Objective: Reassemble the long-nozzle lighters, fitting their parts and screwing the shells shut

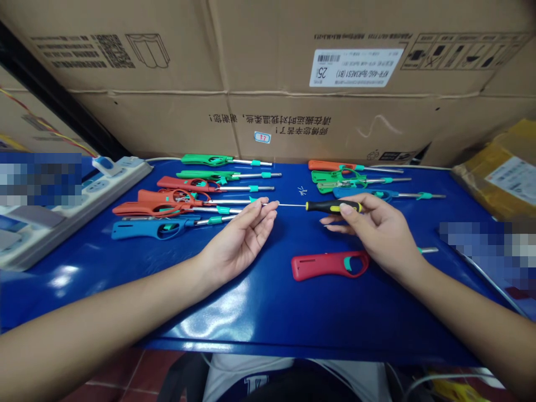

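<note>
I have the right hand's (383, 229) fingers closed round the screwdriver (322, 206) above the table (335, 318), the left hand's (234, 245) curled at its tip (whether pinching, I can't tell), so a sudden push could jab them.

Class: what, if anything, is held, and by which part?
The right hand holds a screwdriver by its handle; the left hand has fingers at the shaft, grip unclear.
</note>
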A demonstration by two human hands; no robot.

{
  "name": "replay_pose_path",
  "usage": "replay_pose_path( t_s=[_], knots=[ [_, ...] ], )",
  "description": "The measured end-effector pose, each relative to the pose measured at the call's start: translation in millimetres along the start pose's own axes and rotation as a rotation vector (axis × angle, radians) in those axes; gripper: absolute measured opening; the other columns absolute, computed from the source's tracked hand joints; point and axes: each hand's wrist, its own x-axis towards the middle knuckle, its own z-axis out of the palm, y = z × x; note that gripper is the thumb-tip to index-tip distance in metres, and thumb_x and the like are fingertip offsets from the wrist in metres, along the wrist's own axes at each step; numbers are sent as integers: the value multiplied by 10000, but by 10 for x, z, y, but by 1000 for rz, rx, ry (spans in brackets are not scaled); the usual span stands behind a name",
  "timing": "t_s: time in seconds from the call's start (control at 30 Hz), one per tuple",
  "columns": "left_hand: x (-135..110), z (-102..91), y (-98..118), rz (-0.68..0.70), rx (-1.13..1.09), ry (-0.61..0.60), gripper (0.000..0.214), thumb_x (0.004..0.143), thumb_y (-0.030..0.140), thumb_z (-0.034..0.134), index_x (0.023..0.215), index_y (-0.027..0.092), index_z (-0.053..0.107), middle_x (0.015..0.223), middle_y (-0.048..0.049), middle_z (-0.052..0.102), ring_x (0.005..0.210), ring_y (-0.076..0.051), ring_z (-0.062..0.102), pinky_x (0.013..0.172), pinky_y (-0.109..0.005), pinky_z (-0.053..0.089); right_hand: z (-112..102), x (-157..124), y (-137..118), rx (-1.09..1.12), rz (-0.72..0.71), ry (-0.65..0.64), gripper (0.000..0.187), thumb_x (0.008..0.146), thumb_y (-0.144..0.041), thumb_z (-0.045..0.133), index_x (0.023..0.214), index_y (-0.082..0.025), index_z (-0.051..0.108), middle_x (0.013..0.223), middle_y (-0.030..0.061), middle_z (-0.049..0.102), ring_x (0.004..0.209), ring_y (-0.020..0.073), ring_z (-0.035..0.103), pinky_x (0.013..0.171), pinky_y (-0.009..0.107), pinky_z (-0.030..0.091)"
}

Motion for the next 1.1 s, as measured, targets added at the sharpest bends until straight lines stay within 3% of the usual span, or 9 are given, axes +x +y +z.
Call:
replay_pose_path(
  t_s=[0.17, 0.4, 0.6, 0.73, 0.83, 1.1],
  knots=[
    [17, 2, 23, 20, 0, 20, 220, 1058, 107, 469, 981, 121, 674, 905, -50, 799, 692, -83, 766, 682, -146, 642, 34, -40, -48, -110, -25, 11, 368, 736, -488, 880, 863, -213, 670, 765, 29, 789, 686, 204, 790, 682, 306, 683],
    [7, 15, 26, 24, 5, 55, 234, 1067, 125, 454, 986, 129, 674, 891, -43, 791, 660, -75, 752, 649, -141, 631, 35, -79, -100, -272, -46, -24, 398, 733, -577, 849, 781, -214, 691, 646, 34, 754, 579, 220, 751, 557, 315, 637],
    [-49, 25, 43, -1, 43, -40, 255, 1075, 181, 461, 1104, 119, 707, 1007, -66, 796, 704, -87, 760, 661, -154, 639, 20, -33, -92, -151, -65, 29, 338, 789, -535, 828, 853, -221, 720, 630, 20, 747, 561, 186, 734, 590, 306, 641],
    [-75, 9, 58, -46, 128, -107, 303, 1068, 253, 485, 1204, 100, 709, 1104, -130, 782, 725, -109, 758, 677, -174, 641, -29, 34, -88, 4, -99, 147, 307, 815, -509, 814, 862, -224, 712, 704, 1, 741, 596, 160, 733, 578, 272, 640],
    [-76, -13, 44, -52, 269, -140, 298, 1045, 214, 501, 1201, 99, 728, 1048, -139, 788, 712, -113, 743, 684, -183, 627, -68, 77, -130, 103, -133, 226, 335, 817, -525, 803, 875, -215, 690, 777, -6, 737, 629, 153, 735, 556, 257, 638],
    [-122, -32, -2, 307, 788, -272, 240, 839, 99, 756, 1071, 144, 797, 943, -88, 795, 717, -128, 696, 703, -195, 550, 38, 121, -587, 77, -173, 153, 339, 887, -567, 711, 921, -241, 623, 866, 13, 766, 602, 143, 721, 482, 233, 589]
  ],
)
